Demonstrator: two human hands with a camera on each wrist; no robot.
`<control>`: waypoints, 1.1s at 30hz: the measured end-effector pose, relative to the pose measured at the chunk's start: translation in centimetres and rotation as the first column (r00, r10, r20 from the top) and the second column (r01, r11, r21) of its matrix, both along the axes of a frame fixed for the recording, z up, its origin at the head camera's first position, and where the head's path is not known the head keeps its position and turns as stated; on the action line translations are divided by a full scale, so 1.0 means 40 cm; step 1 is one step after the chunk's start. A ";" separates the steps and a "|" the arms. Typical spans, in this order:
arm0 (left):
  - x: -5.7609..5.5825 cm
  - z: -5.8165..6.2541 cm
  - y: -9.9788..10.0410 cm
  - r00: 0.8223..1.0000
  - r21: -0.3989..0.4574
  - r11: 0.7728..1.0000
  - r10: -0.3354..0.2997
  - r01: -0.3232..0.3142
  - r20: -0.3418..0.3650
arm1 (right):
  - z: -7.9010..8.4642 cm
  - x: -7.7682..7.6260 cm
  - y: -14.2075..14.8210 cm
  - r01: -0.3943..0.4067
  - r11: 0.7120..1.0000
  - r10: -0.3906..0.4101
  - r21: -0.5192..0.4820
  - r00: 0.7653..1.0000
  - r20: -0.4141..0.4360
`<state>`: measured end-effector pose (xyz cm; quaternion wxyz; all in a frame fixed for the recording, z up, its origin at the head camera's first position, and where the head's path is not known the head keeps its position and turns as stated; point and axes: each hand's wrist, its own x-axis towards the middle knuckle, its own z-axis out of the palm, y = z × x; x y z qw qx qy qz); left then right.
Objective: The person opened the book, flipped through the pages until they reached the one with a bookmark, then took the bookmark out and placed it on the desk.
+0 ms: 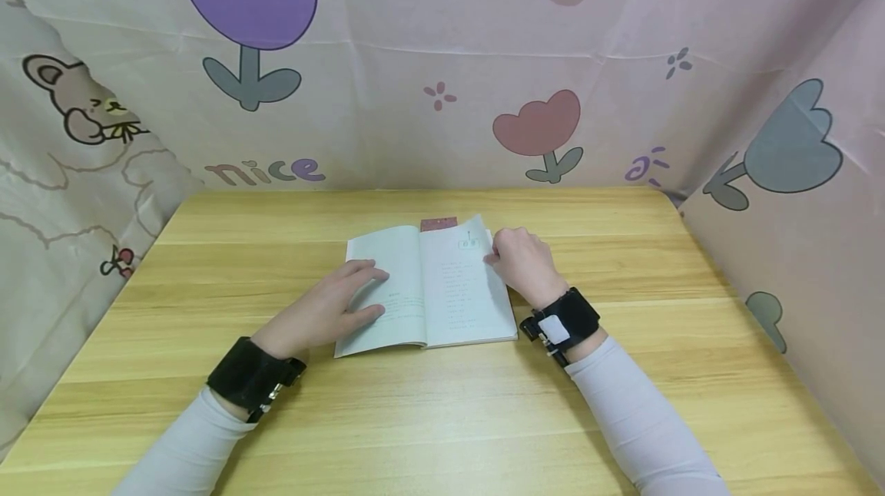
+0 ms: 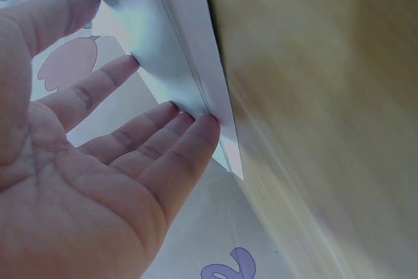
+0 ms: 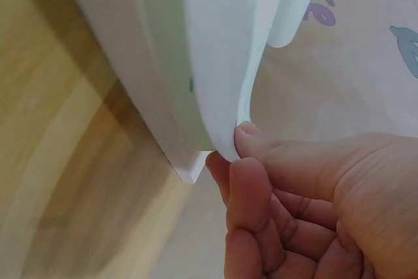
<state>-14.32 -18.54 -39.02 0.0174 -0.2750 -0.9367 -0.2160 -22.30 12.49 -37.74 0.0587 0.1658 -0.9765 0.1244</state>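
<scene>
While both hands are at work on it, the findings stand as follows.

Location of book: the open book (image 1: 429, 292) lies flat on the wooden tabletop (image 1: 442, 411), near its middle, spine running away from the person, both pages printed.

Left hand: the left hand (image 1: 325, 312) rests palm down on the left page (image 1: 387, 281), fingers straight and spread. The left wrist view confirms that the fingertips (image 2: 208, 125) lie against the paper edge; nothing is gripped.

Right hand: the right hand (image 1: 525, 262) sits at the outer upper edge of the right page (image 1: 463, 289), fingers curled. In the right wrist view the thumb (image 3: 245, 136) and a fingertip pinch the corner of a single leaf (image 3: 222, 63), which bows up and away from the stack beneath.

Page state: one leaf is lifted at its corner only; the rest of it lies close over the block.

Progress, judged: the book is already open and pinned on the left; a leaf has been separated and caught. Carrying it across the spine and laying it down appears not yet done.

Other item: a small dark red piece (image 1: 439, 224) shows at the top of the book, at the spine; what it is cannot be told.

Surroundings: a pale curtain (image 1: 442, 81) printed with tulips and a bear encloses the tabletop on three sides.

Wrists: black bands (image 1: 252, 377) on both, over pale sleeves.
</scene>
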 end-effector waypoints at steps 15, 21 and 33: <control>0.002 0.005 0.003 1.000 0.000 1.000 0.008 -0.008 0.012 | -0.002 -0.002 -0.001 0.034 0.998 -0.033 0.056 0.999 -0.025; 0.002 0.005 0.002 1.000 0.000 1.000 0.005 -0.005 0.009 | 0.007 -0.004 0.008 -0.012 1.000 0.012 -0.009 0.999 0.040; 0.002 0.014 0.004 1.000 0.017 1.000 0.014 -0.015 0.013 | 0.060 0.003 0.000 -0.156 0.958 0.162 -0.242 0.987 0.005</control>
